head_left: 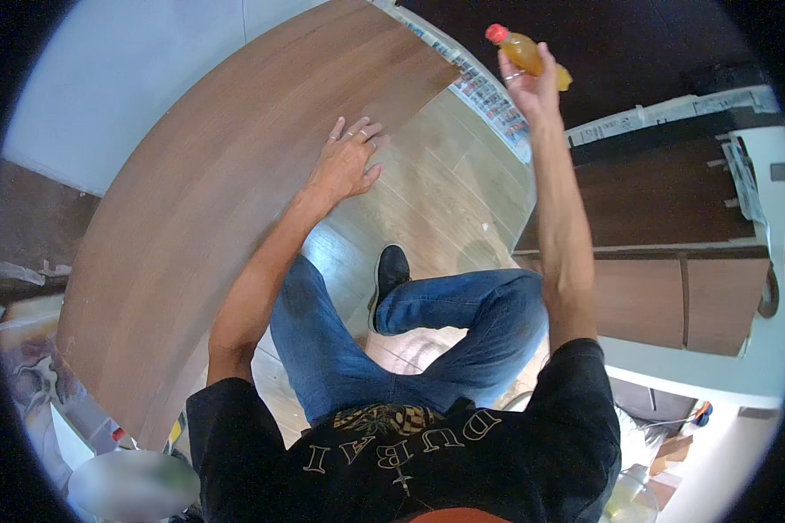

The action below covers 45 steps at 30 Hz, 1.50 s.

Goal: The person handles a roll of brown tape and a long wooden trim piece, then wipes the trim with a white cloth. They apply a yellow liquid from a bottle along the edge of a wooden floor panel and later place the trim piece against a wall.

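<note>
My right hand (528, 91), raised at the upper right, is closed around a small clear plastic bottle (523, 54). The bottle has a red cap and yellow-orange liquid inside, and it lies tilted across the fingers. My left hand (347, 163) rests on the inner edge of a large brown wood-grain panel (227, 139), its fingers spread and nothing in them. That panel stretches from the top of the view down to the lower left.
Light wood-look tiles (440, 166) form the floor around my shoe (392, 270). Along the far side runs a strip of printed paper (488, 91). Dark brown panels (654, 196) and lighter cabinet fronts (641, 301) stand at the right. Assorted items lie at the lower right.
</note>
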Motion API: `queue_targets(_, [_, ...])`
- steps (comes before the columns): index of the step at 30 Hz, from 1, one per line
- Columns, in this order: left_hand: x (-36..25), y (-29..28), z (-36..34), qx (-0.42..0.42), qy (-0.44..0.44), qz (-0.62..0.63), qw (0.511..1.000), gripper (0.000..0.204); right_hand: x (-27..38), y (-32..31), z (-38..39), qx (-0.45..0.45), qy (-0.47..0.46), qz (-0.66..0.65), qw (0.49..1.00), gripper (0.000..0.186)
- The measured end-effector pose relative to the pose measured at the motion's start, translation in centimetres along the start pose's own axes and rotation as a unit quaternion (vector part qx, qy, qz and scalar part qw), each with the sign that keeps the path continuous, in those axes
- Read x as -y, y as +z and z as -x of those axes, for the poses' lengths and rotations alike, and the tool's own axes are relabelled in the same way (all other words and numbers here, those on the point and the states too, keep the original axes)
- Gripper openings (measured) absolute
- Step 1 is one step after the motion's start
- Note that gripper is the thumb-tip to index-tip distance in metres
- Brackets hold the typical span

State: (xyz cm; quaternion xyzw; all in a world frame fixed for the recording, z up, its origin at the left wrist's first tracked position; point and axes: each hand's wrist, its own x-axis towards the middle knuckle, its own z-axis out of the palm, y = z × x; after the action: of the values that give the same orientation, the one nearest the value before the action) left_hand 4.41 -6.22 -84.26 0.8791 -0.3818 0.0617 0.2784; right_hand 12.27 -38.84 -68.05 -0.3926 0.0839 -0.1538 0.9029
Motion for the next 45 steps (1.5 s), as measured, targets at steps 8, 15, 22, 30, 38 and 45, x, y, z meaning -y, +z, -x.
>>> queue_targets(8, [-2.7,-2.7,2.9,-0.048,-0.041,-0.047,0.997,0.061,-5.4,-1.9,4.5,0.001,0.039,0.012,0.999,0.048])
queue_targets(15, [-3.0,-2.4,8.3,-0.007,-0.09,-0.056,0.994,0.069,-9.5,-2.1,6.7,0.047,0.023,0.23,0.972,0.046])
queue_targets(22, [-3.1,-2.5,8.2,-0.004,-0.082,-0.063,0.995,0.067,-12.4,-3.6,4.6,0.025,0.083,0.204,0.975,0.05])
queue_targets(30, [-3.0,-2.5,8.3,0.001,-0.093,-0.052,0.994,0.066,-12.0,-1.6,5.6,0.085,-0.054,0.422,0.901,0.047])
queue_targets(38, [-2.9,-2.4,8.4,-0.007,-0.093,-0.038,0.995,0.066,-12.1,0.7,7.0,0.182,-0.225,0.686,0.667,0.051])
queue_targets(45, [-2.7,-2.2,8.5,-0.017,-0.092,-0.047,0.994,0.064,-12.4,1.3,6.3,0.158,-0.237,0.71,0.644,0.056])
